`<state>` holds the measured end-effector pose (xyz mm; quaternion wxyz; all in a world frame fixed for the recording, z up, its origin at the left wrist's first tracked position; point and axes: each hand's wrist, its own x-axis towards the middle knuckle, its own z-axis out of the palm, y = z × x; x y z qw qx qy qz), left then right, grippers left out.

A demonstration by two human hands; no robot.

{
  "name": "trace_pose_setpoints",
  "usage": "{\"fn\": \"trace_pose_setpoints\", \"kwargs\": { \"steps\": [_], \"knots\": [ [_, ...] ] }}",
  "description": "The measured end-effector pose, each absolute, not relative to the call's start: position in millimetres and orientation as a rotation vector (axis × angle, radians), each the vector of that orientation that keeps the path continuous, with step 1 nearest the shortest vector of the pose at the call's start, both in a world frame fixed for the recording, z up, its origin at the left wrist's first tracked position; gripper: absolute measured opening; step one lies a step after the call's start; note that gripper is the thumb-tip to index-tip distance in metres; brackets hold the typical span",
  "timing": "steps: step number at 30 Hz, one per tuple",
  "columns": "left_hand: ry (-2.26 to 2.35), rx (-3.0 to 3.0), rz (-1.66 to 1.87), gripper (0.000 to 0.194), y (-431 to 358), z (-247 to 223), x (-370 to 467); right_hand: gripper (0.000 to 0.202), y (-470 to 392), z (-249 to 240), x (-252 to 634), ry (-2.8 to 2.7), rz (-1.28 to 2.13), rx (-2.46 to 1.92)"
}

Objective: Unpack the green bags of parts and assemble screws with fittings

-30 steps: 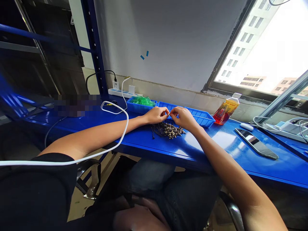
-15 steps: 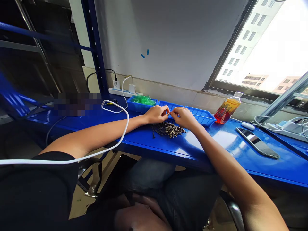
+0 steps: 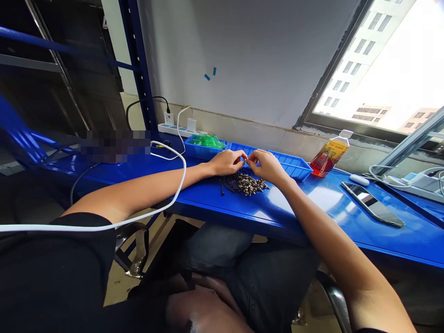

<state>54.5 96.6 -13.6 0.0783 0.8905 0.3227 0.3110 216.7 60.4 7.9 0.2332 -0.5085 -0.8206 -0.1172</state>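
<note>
My left hand and my right hand meet above the blue table, fingertips pinched together. Between them is a small metal piece, mostly covered by the fingers, its exact kind too small to tell. Just below lies a loose pile of small brassy metal pieces. Thin dark screws are spread at the pile's left side. Behind my hands stand blue plastic bins; the right bin is partly hidden by my right hand, and the left bin holds green plastic bags.
A bottle of red drink stands right of the bins. Farther right a phone lies on the blue table. A white cable loops across my left forearm. A power strip runs along the wall.
My hands stay pinched together over the pile, with a slight shift of the fingers; a bit of metal now shows between them. The whole view has shifted slightly.
</note>
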Motion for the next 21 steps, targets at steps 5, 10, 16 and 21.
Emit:
{"fn": "trace_pose_setpoints", "kwargs": {
  "steps": [5, 10, 16, 21],
  "knots": [
    [0.987, 2.703, 0.923, 0.022, 97.9, -15.1, 55.2, 0.007, 61.7, 7.4, 217.4, -2.248, -0.311, -1.375],
    [1.014, 2.713, 0.932, 0.022, 97.3, -15.2, 55.3, 0.009, 61.0, 7.3, 216.6, -2.256, -0.313, -1.407],
    [1.065, 2.728, 0.982, 0.022, 95.3, -13.3, 55.4, 0.017, 60.8, 9.1, 215.3, -2.205, -0.345, -1.476],
    [1.038, 2.722, 1.014, 0.024, 97.1, -13.7, 55.7, 0.017, 63.1, 8.7, 215.1, -2.205, -0.291, -1.449]
  ]
}}
